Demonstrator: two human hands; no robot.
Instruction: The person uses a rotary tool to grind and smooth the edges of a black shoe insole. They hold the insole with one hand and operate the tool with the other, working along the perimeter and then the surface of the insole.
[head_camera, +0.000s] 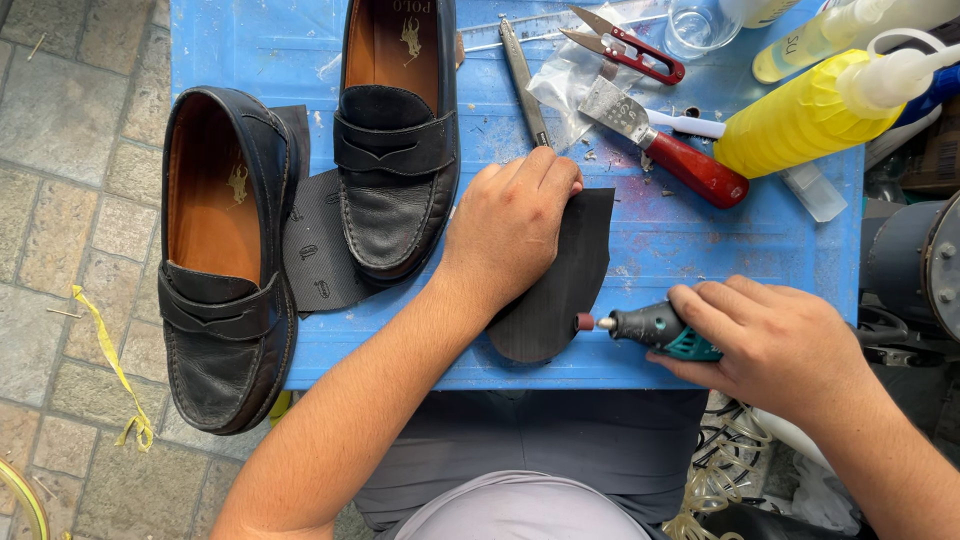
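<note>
My left hand (512, 225) presses flat on a black rubber sole piece (562, 290) lying on the blue table (640, 365). My right hand (775, 340) grips a small rotary grinding tool (650, 328), its reddish tip touching the sole piece's right edge. Two black leather loafers with tan insoles rest to the left: one (222, 255) hangs over the table's left edge, the other (397, 130) sits further back. A second black sole piece (315, 250) lies between and under them.
At the back of the table lie a red-handled knife (665, 145), red-handled snips (625, 45), a metal tool (524, 80), a clear plastic bag, a glass cup (700, 22) and yellow squeeze bottles (800, 115). A grey machine (915, 265) stands right. Stone floor lies left.
</note>
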